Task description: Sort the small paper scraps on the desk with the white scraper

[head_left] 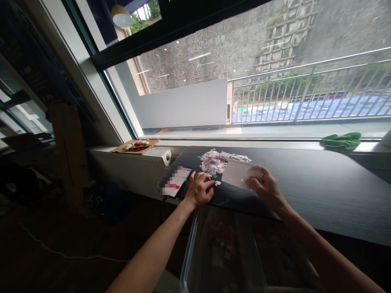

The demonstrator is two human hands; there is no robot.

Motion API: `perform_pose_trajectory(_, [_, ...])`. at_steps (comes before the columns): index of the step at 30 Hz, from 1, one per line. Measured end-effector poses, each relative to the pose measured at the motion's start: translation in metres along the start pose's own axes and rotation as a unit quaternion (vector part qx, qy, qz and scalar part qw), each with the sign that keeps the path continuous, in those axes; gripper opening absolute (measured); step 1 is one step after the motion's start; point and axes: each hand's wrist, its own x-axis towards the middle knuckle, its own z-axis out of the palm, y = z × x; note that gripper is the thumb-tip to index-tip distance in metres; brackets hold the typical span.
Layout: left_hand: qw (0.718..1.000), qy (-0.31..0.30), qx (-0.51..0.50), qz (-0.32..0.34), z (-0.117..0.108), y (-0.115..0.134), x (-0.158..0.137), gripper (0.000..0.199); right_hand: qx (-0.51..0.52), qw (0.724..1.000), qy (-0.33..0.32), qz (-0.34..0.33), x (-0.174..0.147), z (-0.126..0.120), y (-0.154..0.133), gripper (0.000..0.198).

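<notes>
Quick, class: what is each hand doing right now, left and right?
Left hand: holding nothing, fingers curled, resting on the black table by the paper scraps.
Right hand: gripping the white card.

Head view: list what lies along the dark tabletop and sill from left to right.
Cardboard tray of small coloured items → phone → left hand → white card, held by the right hand → green cloth on the sill. The heap of paper scraps lies behind the left hand and card, so its place is unclear.
</notes>
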Motion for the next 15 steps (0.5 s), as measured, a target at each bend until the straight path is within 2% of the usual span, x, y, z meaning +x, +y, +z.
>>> perform_pose_trajectory(3, [1.000, 0.000, 0.003, 0.001, 0.0000, -0.0002, -0.0004, 0.023, 0.005, 1.000, -0.015, 0.011, -0.0034, 0.0064, 0.0004, 0.034])
perform_pose_trajectory(9, [1.000, 0.004, 0.003, -0.002, 0.0004, -0.0001, -0.0005, 0.021, -0.006, 0.999, 0.040, 0.027, -0.0078, 0.0070, 0.0021, 0.035])
perform_pose_trajectory(15, [1.000, 0.002, -0.004, -0.001, -0.0001, -0.0011, -0.0003, 0.020, -0.002, 1.000, -0.020, -0.016, -0.0095, 0.0113, 0.0058, 0.039])
